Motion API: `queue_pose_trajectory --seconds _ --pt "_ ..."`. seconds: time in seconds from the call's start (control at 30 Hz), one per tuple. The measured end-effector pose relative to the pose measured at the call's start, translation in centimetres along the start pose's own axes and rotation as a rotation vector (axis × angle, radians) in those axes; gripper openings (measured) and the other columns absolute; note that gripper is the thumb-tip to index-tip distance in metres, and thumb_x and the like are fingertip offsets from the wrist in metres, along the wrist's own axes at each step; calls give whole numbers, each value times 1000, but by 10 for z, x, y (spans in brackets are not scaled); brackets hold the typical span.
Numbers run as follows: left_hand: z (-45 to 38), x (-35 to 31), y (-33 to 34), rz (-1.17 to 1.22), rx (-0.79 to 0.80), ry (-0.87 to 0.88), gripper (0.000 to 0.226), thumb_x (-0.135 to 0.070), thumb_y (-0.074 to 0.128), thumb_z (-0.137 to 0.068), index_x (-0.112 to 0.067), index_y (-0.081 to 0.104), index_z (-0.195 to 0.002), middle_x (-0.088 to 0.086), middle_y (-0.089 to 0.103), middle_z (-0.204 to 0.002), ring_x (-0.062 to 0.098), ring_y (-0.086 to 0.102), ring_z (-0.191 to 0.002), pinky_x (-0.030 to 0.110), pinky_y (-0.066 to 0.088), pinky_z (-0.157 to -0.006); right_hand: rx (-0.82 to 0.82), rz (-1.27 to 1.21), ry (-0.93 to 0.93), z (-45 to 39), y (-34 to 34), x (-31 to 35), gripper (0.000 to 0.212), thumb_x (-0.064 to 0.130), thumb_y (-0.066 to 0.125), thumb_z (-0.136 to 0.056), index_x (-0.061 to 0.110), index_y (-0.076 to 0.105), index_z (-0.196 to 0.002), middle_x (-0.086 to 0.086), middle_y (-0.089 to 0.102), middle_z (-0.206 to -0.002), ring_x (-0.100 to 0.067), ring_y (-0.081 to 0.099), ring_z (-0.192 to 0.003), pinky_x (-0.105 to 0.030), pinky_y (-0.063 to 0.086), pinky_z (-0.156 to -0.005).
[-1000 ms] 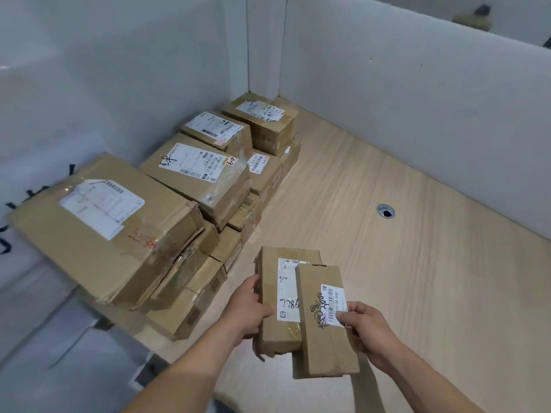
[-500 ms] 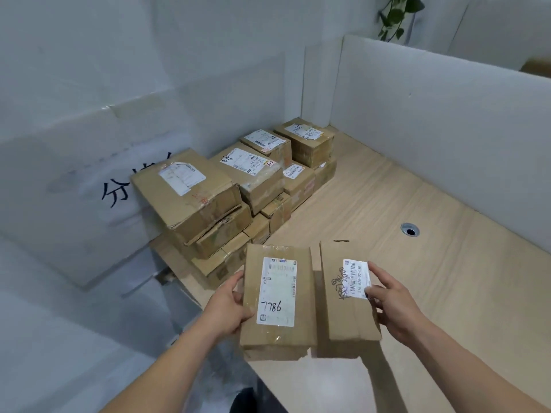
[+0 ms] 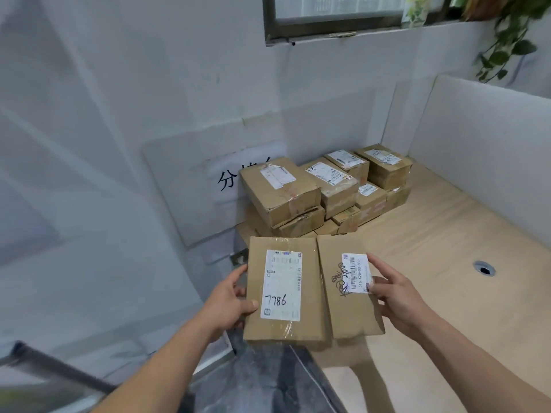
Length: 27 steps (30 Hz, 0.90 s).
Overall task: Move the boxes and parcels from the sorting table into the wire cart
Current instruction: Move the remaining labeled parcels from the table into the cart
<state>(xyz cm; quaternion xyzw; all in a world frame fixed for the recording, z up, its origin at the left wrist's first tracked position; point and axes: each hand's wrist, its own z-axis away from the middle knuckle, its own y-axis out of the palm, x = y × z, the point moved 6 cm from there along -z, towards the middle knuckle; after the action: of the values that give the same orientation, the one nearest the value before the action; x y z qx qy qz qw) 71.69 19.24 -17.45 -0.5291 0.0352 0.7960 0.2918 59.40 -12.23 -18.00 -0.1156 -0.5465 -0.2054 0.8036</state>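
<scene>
Two flat brown cardboard parcels are held side by side above the near edge of the pale wood-grain sorting table (image 3: 447, 234). Left hand (image 3: 229, 305) grips the wider brown parcel with the white label marked 7786 (image 3: 283, 290) by its left edge, thumb on top, fingers curled beneath. Right hand (image 3: 393, 296) grips the narrower brown parcel with the small barcode label and black scrawl (image 3: 343, 296) by its right edge, thumb pressed on the label, remaining fingers under the parcel and not seen. The two parcels touch along their inner edges.

Remaining stock: a stack of brown cardboard boxes with white shipping labels (image 3: 325, 192) sits at the far left corner of the table, against the white partition panels (image 3: 477, 138), piled at least two layers deep. Lower boxes are largely hidden by the upper ones; an exact count cannot be made.

A round cable hole (image 3: 484, 269) is set in the table surface to the right. A white paper sign with black characters (image 3: 235, 177) on the left wall is partly covered by the stack. A dark bar (image 3: 59, 371) at lower left is blurred and cut off; what it is cannot be determined. Label print is mostly illegible.
</scene>
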Motion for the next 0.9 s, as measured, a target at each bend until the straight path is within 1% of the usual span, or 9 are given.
queue_pose_trajectory --seconds 0.07,0.17,0.37,0.47,0.53,0.63,0.73,0.83,0.9 --pt "20 11 -24 46 -35 5 86 10 66 -86 -37 35 -151 13 70 -96 26 66 -80 48 52 -75 44 9 -17 10 29 4 69 -15 45 -94 35 57 -140 -8 73 -91 -22 65 -80 -31 50 -60" --pt "58 31 -64 99 -96 2 83 10 64 -87 -38 37 -149 23 67 -106 26 68 -84 51 57 -78 123 37 -36 26 78 5 68 -15 46 -95 33 55 -143 -9 75 -93 -22 67 -84 -33 53 -61" --pt "136 86 -148 155 -251 -6 85 9 67 -86 -38 36 -150 16 71 -102 33 72 -94 57 59 -79 282 116 -84 75 178 4 70 -17 49 -94 33 51 -143 -10 75 -91 -17 67 -75 -33 47 -68" --pt "177 110 -182 229 -313 14 84 12 65 -87 -34 37 -151 9 72 -87 25 73 -81 46 60 -68 369 136 -101 97 225 4 70 -19 50 -92 28 51 -144 -15 76 -103 -20 70 -83 -34 49 -72" --pt "205 123 -202 248 -355 12 85 12 66 -88 -33 34 -153 11 73 -93 24 74 -84 45 60 -70 421 132 -114 110 255 5 70 -21 50 -91 25 52 -144 -20 75 -110 -28 68 -94 -38 51 -79" --pt "246 139 -230 266 -449 19 87 13 66 -87 -28 31 -155 17 73 -98 25 74 -87 43 59 -76 512 175 -126 127 300 6 69 -21 50 -90 24 55 -142 -26 73 -109 -34 67 -96 -43 51 -84" --pt "286 155 -257 301 -547 11 89 14 67 -85 -26 31 -156 28 68 -110 29 73 -92 40 60 -74 592 223 -149 138 341 8 68 -17 51 -92 28 53 -143 -20 76 -107 -35 68 -101 -53 50 -96" --pt "329 169 -277 332 -649 -19 88 10 68 -87 -32 32 -154 20 71 -109 29 74 -91 38 59 -66 678 259 -172 146 380 12 68 -14 52 -94 36 53 -140 -19 76 -106 -29 69 -93 -42 53 -79" --pt "357 179 -285 330 -736 -49 85 8 68 -88 -35 34 -153 16 72 -102 29 75 -88 45 61 -65 750 273 -173 152 404 14 68 -15 50 -94 35 54 -140 -24 73 -110 -28 68 -90 -37 52 -72"
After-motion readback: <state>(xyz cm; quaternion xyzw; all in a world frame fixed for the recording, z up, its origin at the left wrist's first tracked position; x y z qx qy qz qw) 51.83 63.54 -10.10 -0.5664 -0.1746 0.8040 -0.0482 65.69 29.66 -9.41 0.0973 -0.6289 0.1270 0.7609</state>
